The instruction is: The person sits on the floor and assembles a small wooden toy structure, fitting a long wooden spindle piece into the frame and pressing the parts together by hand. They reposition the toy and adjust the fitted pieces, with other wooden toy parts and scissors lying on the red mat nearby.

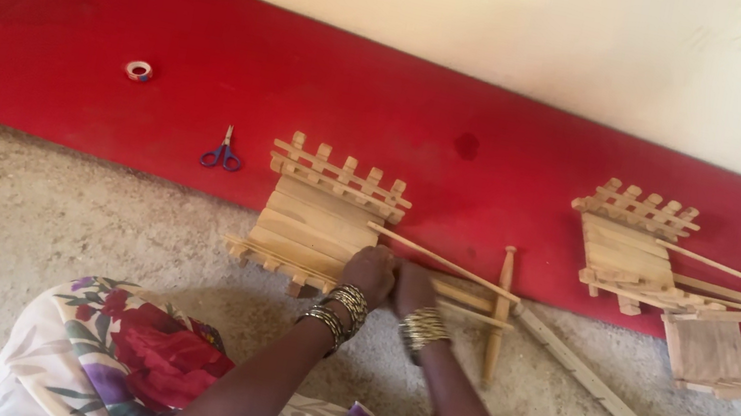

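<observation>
Head view | both hands' grip point(390, 283) closed on wooden cart point(328, 221) at carpet edge point(144, 166) | bare floor point(4, 215) leftward

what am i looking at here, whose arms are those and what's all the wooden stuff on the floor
The one picture comes from a camera worn on a person's head, looking down, so the two arms are that person's own. There is no machine. The person sits on a rough concrete floor beside a red mat laid along a pale wall.

The left hand and right hand, both wrists ringed with bangles, meet at the front edge of a small wooden stick model shaped like a cart with railings. What the fingers pinch cannot be made out.

To the right lies a second wooden model with more loose pieces. Farther left on the mat lie blue-handled scissors and a roll of tape.
</observation>
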`<state>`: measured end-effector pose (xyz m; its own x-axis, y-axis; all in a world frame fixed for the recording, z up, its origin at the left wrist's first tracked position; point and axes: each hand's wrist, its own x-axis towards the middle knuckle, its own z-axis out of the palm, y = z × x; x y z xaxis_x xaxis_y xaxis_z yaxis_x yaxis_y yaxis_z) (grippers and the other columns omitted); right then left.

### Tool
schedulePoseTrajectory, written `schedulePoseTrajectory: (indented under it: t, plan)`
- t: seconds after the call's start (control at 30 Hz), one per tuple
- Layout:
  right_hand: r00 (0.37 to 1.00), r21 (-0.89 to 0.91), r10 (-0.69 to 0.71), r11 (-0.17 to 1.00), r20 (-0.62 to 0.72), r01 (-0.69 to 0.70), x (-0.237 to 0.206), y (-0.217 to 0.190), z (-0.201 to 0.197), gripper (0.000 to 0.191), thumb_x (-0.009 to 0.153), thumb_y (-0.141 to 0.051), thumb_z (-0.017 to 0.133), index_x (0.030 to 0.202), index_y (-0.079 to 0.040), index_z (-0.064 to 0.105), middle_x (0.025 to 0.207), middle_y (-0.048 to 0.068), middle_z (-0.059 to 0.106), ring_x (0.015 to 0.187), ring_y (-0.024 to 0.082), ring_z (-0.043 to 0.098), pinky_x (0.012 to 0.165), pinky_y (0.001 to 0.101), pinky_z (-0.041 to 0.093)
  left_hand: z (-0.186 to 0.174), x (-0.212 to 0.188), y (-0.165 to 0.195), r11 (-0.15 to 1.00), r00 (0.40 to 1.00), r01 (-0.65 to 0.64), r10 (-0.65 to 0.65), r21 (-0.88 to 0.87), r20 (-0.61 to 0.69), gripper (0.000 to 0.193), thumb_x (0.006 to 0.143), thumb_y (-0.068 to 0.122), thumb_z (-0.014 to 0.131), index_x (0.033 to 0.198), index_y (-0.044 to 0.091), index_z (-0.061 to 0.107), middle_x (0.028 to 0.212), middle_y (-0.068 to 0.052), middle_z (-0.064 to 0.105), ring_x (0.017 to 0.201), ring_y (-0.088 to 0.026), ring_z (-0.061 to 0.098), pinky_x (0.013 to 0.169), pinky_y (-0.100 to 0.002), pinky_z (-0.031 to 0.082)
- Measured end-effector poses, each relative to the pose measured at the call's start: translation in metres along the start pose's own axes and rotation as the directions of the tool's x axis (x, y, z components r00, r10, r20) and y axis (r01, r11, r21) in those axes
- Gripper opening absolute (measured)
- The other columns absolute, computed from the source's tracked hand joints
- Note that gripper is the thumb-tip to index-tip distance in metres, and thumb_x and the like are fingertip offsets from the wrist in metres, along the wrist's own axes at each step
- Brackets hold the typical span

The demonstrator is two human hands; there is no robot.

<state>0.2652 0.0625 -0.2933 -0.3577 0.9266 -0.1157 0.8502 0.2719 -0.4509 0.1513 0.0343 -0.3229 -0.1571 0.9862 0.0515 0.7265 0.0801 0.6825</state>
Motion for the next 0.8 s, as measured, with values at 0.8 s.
schedulePoseTrajectory:
  t: [0.8]
  plan:
    - [0.979, -0.224, -0.185, 0.961, -0.087, 0.161, -0.018, -0.001, 0.001, 0.011, 0.086, -0.009, 0.066, 0.087, 0.000, 0.074, 0.094, 0.023, 0.071, 0.083, 0.037, 0.072, 0.073, 0.0478, 0.060, -0.014, -0.001, 0.005, 0.992, 0.983, -0.012, -0.011, 0.123, 0.186, 0.025, 0.090, 0.023, 0.060, 0.096, 0.000, 0.068, 0.100, -0.023, 0.070, 0.099, -0.039, 0.067, 0.090, -0.049, 0.054]
